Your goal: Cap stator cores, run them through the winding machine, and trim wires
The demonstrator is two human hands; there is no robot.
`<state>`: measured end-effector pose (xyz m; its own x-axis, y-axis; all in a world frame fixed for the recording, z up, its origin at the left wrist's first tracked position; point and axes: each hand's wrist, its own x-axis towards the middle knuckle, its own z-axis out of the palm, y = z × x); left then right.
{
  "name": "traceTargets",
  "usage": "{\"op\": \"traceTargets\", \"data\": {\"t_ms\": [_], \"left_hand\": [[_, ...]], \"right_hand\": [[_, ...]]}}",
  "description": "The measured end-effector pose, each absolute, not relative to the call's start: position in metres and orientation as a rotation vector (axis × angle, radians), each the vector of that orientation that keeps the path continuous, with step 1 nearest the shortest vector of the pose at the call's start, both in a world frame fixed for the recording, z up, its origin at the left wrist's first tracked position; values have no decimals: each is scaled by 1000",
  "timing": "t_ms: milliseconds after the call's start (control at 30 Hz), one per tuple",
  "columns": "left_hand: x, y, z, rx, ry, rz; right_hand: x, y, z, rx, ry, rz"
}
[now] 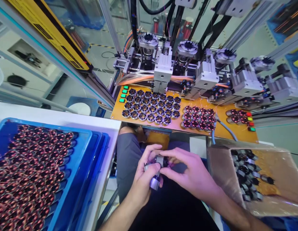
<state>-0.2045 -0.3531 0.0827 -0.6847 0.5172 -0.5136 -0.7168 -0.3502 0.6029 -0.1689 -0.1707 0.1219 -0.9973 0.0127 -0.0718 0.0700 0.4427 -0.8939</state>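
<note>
My left hand (143, 173) is closed around small silver motor stators; a lower stator (154, 183) shows beneath its thumb. Between my two hands is an upper stator (161, 159) with a black slotted end, and the thumb and fingers of my right hand (189, 165) close on that end. Fingers partly hide these parts, so I cannot tell how many are held. Both hands are above my lap, in front of an orange work board (174, 126). Bare stators (152, 109) stand in rows on the board, with copper-wound stators (198, 117) to their right.
A winding machine (163, 69) spans the back. Blue-handled pliers (224, 126) lie on the board near a small wound group (236, 115). At right, a plastic-lined carton (281, 166) holds loose stators. A blue tray (85, 136) of wound stators is at left.
</note>
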Motion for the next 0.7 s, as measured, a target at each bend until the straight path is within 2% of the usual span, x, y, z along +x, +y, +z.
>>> {"op": "traceTargets", "data": {"t_ms": [133, 200, 333, 433, 500, 700], "left_hand": [[-211, -352, 85, -239, 1173, 2068], [-215, -351, 84, -255, 1175, 2050], [-218, -355, 75, -288, 1180, 2030], [-213, -365, 67, -356, 1127, 2024], [-208, -375, 63, -388, 1048, 2033], [-190, -401, 47, -436, 1171, 1958]], "right_hand": [[-162, -162, 120, 102, 2742, -1630], [-167, -147, 121, 119, 2915, -1518], [-198, -107, 116, -25, 3303, -928], [-226, -85, 106, -244, 3347, -455], [-240, -78, 100, -308, 3314, -268], [-253, -76, 93, -292, 3311, -198]]}}
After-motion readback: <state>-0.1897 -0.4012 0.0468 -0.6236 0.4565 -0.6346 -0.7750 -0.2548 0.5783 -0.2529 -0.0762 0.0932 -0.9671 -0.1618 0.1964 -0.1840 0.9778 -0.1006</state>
